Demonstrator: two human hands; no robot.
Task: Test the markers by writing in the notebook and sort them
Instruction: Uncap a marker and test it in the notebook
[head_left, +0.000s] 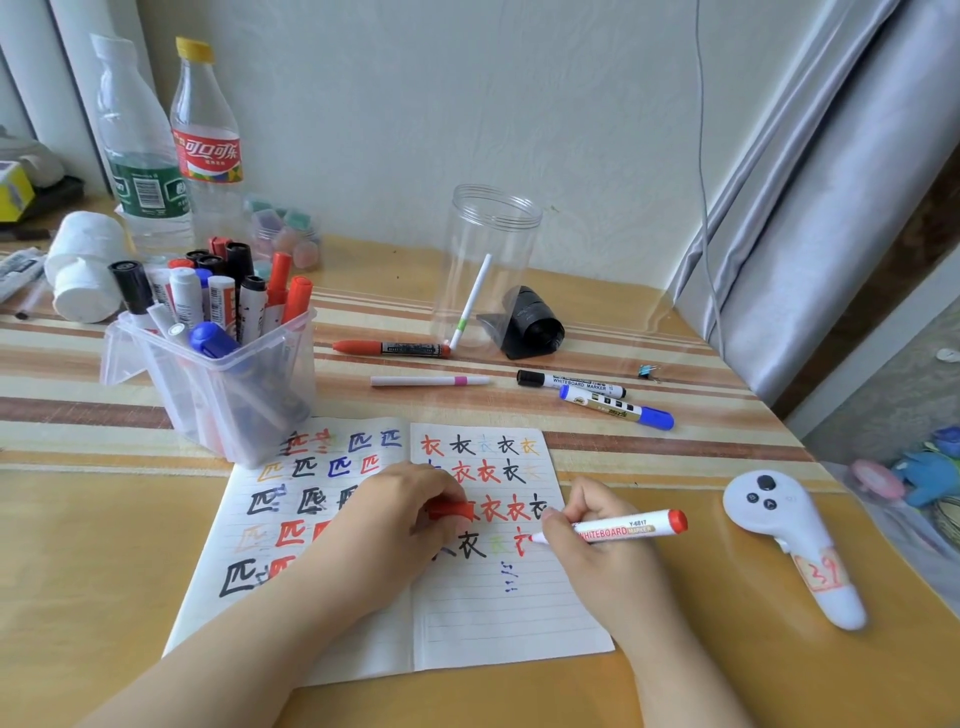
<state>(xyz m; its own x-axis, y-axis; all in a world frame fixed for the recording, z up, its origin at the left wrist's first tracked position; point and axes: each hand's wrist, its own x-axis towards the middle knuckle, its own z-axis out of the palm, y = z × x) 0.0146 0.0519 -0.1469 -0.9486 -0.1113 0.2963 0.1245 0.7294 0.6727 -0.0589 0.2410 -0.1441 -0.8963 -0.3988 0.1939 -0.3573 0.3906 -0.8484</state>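
Note:
An open lined notebook (467, 613) lies on the table, covered with characters in red, black, blue and yellow. My right hand (592, 540) grips a red whiteboard marker (623, 527), its tip touching the right page on a red stroke. My left hand (400, 519) rests on the notebook and holds the red cap (452, 510). A clear bin (218, 384) full of several markers stands at the left. A clear jar (488, 260) behind holds one white pen (470, 301). Loose on the table lie a red marker (389, 348), a pink-banded pen (431, 381), a black marker (571, 383) and a blue marker (618, 408).
Two plastic bottles (171, 150) and a white paper roll (85, 265) stand at the back left. A black object (530, 322) sits beside the jar. A white controller (789, 540) lies at the right, near the table edge. A grey curtain (810, 208) hangs at the right.

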